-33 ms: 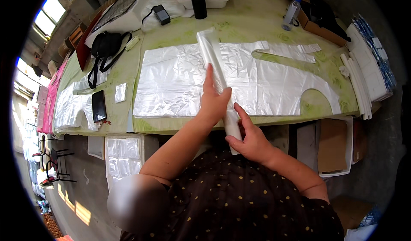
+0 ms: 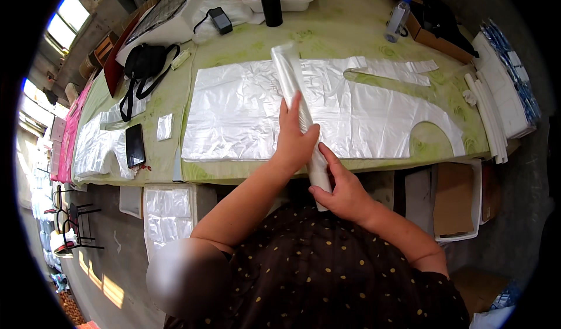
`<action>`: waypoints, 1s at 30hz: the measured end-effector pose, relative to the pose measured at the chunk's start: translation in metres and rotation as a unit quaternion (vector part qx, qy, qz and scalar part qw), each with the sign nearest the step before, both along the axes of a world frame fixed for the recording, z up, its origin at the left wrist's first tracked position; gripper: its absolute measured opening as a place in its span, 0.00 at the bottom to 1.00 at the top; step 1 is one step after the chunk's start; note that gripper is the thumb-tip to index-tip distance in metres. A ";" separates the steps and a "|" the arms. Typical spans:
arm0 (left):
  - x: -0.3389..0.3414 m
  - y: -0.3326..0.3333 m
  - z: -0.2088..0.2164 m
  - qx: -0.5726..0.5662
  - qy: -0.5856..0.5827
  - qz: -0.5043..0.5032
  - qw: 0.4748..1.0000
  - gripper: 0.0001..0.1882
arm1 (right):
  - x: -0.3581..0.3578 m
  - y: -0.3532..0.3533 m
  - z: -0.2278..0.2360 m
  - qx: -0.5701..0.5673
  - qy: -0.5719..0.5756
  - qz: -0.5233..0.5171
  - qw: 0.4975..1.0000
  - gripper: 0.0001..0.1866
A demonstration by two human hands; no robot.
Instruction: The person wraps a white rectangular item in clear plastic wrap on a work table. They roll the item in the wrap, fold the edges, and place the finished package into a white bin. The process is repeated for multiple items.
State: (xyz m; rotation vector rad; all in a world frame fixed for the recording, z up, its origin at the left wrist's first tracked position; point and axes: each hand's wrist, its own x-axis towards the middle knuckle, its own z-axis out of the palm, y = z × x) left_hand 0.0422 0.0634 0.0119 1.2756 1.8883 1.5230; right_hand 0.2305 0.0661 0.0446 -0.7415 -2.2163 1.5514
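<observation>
A long, narrow roll of translucent white plastic film (image 2: 286, 69) slants between my hands, its top leaning away over the table. Around its middle is my left hand (image 2: 294, 137), closed, with the index finger stretched along the film. My right hand (image 2: 343, 191) grips the lower end near my body, thumb on one side and fingers on the other. Beneath the roll, a flat white plastic apron (image 2: 234, 107) lies spread across the table, its body to the left and its straps and curved cut-outs to the right. Some of my left fingers are hidden behind the roll.
On the green-patterned tablecloth (image 2: 339, 25) lie a phone (image 2: 135, 145), a small plastic packet (image 2: 165, 126) and a black bag (image 2: 145, 61). A black flask (image 2: 270, 1) and a water bottle (image 2: 398, 19) stand farther back. White rolls (image 2: 488, 118) lie at the right edge.
My left hand has shifted slightly down the roll toward me, and the roll's top end sits a little lower. My right hand stays in nearly the same place.
</observation>
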 end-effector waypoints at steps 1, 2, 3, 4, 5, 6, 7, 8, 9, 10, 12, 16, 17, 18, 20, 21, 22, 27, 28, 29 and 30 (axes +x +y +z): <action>0.002 0.000 -0.005 -0.013 0.112 -0.012 0.994 0.39 | 0.002 0.002 -0.005 0.016 -0.009 -0.003 1.000 0.47; 0.002 0.000 -0.010 0.014 0.139 -0.027 0.990 0.30 | 0.004 0.005 -0.008 0.033 -0.017 -0.005 0.999 0.47; 0.001 -0.002 -0.013 -0.024 0.187 -0.046 0.981 0.28 | 0.007 0.007 -0.010 0.050 -0.026 -0.007 0.998 0.46; 0.000 -0.007 -0.007 -0.063 0.234 -0.065 0.968 0.26 | 0.011 0.009 -0.010 0.042 -0.044 -0.011 0.998 0.46; -0.003 -0.009 -0.004 -0.102 0.280 -0.084 0.951 0.25 | 0.015 0.010 -0.011 0.058 -0.064 -0.009 0.996 0.47; -0.006 -0.009 -0.004 -0.088 0.280 -0.089 0.952 0.21 | 0.019 0.011 -0.011 0.074 -0.084 -0.007 0.994 0.47; -0.010 -0.010 -0.003 -0.089 0.282 -0.088 0.951 0.19 | 0.021 0.012 -0.011 0.090 -0.103 -0.003 0.991 0.48; -0.013 -0.010 -0.002 -0.090 0.283 -0.088 0.951 0.18 | 0.022 0.012 -0.008 0.055 -0.113 -0.012 0.992 0.48; -0.015 -0.010 -0.002 -0.090 0.284 -0.087 0.951 0.17 | 0.024 0.011 -0.001 0.021 -0.123 -0.020 0.992 0.49; -0.016 -0.009 -0.002 -0.085 0.293 -0.082 0.949 0.16 | 0.025 0.011 0.004 -0.013 -0.133 -0.028 0.991 0.49; -0.019 -0.006 -0.003 -0.075 0.309 -0.073 0.945 0.15 | 0.028 0.010 0.003 -0.030 -0.127 -0.029 0.991 0.49; -0.025 0.008 -0.001 -0.066 0.356 -0.084 0.928 0.14 | 0.031 0.008 -0.002 0.008 -0.099 -0.012 0.995 0.49; -0.026 0.013 0.001 -0.079 0.365 -0.092 0.923 0.14 | 0.031 0.008 -0.003 0.031 -0.096 -0.006 0.995 0.48; -0.028 0.017 0.004 -0.091 0.373 -0.100 0.918 0.15 | 0.030 0.009 -0.004 0.054 -0.094 -0.001 0.994 0.47; -0.034 0.022 0.007 -0.104 0.377 -0.100 0.915 0.16 | 0.031 0.008 -0.007 0.078 -0.094 0.002 0.992 0.46; -0.038 0.023 0.007 -0.112 0.379 -0.101 0.913 0.18 | 0.031 0.008 -0.008 0.081 -0.096 0.000 0.992 0.45; -0.042 0.025 0.004 -0.088 0.378 -0.084 0.918 0.18 | 0.031 0.008 -0.010 0.086 -0.099 -0.004 0.991 0.45; -0.060 0.023 -0.009 -0.048 0.384 -0.063 0.920 0.15 | 0.034 0.008 -0.003 0.037 -0.139 -0.015 0.990 0.47; -0.060 0.022 -0.011 -0.025 0.385 -0.059 0.921 0.14 | 0.032 0.008 0.001 0.010 -0.133 -0.014 0.991 0.48; -0.061 0.021 -0.013 -0.014 0.384 -0.054 0.922 0.14 | 0.032 0.008 0.002 -0.017 -0.127 -0.013 0.992 0.49; -0.061 0.020 -0.015 -0.003 0.382 -0.050 0.923 0.14 | 0.031 0.007 0.000 -0.044 -0.114 -0.005 0.992 0.49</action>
